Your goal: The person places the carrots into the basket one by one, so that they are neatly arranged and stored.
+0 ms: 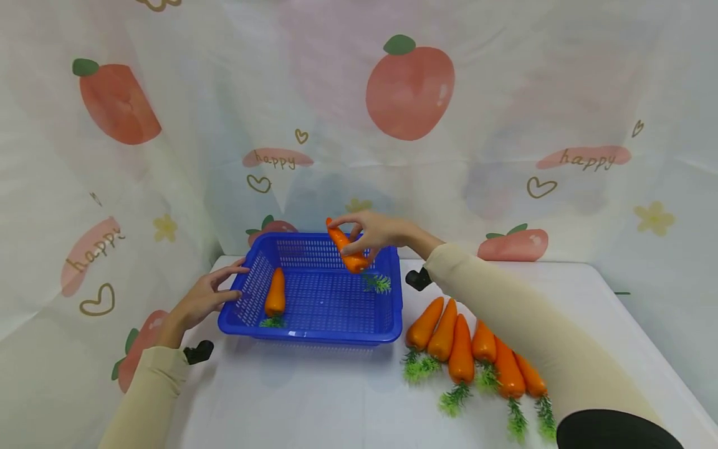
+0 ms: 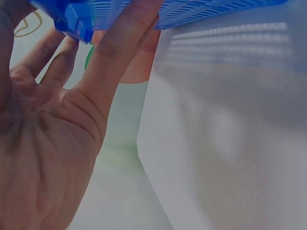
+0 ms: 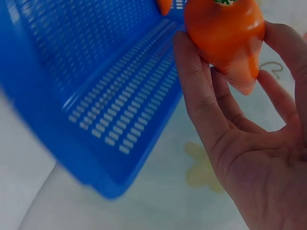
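My right hand (image 1: pixel 377 234) pinches an orange carrot (image 1: pixel 339 242) between thumb and fingers, above the far right part of a blue plastic basket (image 1: pixel 314 337). The carrot is tilted, with its tip up and its green leaves (image 1: pixel 378 282) hanging down. In the right wrist view, the thick end of the held carrot (image 3: pixel 220 28) faces away from the palm. My left hand (image 1: pixel 204 299) touches the left rim of the basket, its fingers spread and fairly straight. Another carrot (image 1: pixel 276 293) lies inside the basket at the left, leaves toward the near wall.
Several carrots with leaves (image 1: pixel 461 352) lie in a row on the white table (image 1: pixel 314 399) right of the basket, partly under my right sleeve (image 1: pixel 521 312). A printed cloth (image 1: pixel 336 81) hangs behind the table and at its left.
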Demonstrator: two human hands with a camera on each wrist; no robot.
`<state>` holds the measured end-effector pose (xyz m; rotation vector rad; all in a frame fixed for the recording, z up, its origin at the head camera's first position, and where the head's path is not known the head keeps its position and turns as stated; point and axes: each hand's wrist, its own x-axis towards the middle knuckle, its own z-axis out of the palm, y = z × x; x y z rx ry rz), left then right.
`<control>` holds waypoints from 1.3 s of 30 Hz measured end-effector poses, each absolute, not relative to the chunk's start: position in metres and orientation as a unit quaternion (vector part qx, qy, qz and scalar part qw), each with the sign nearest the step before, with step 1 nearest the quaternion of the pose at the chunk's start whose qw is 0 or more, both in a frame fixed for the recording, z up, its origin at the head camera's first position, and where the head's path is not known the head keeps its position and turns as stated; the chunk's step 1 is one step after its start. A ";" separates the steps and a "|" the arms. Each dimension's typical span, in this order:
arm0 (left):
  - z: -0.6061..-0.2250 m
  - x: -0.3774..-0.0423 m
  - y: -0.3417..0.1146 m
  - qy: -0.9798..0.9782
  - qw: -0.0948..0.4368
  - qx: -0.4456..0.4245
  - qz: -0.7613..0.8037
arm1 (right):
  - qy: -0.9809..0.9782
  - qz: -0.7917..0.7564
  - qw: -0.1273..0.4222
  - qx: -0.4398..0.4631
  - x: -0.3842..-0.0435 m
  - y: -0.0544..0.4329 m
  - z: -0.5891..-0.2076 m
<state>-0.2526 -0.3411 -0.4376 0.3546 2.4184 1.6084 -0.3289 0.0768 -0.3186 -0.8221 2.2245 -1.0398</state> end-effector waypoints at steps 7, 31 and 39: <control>-0.438 -0.253 -0.342 0.824 0.107 0.120 0.544 | 0.816 -0.397 0.286 -0.307 -0.333 0.033 -0.341; -0.438 -0.253 -0.343 0.816 0.106 0.129 0.553 | 0.785 -0.471 0.345 -0.210 -0.340 -0.047 -0.421; -0.439 -0.252 -0.343 0.815 0.110 0.127 0.555 | 0.784 -0.479 0.346 -0.191 -0.334 -0.061 -0.432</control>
